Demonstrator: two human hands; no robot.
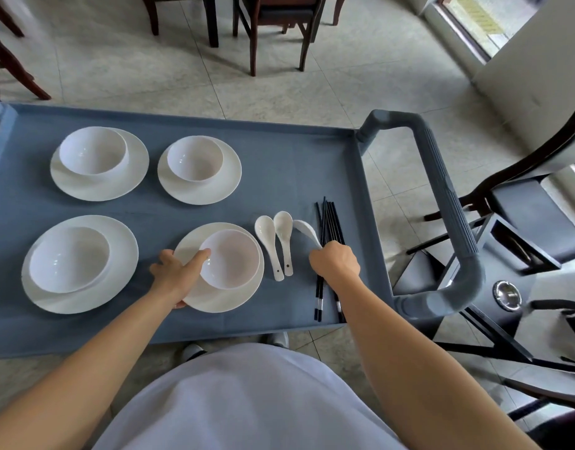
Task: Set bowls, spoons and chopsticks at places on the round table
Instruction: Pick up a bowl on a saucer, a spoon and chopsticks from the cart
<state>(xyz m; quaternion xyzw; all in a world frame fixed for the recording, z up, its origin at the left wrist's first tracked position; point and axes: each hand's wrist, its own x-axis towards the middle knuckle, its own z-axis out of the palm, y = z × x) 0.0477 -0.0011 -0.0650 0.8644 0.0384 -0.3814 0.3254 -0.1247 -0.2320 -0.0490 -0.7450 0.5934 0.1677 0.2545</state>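
Several white bowls on white plates sit on a grey-blue cart top. My left hand grips the left edge of the near-right plate, thumb on the rim of its bowl. My right hand is closed on a white spoon and on black chopsticks lying at the cart's right side. Two more white spoons lie between the plate and my right hand.
Other bowl-and-plate sets: far left, far middle, near left. The cart's grey handle curves at the right. Dark wooden chairs stand on the tiled floor beyond, another chair at the right.
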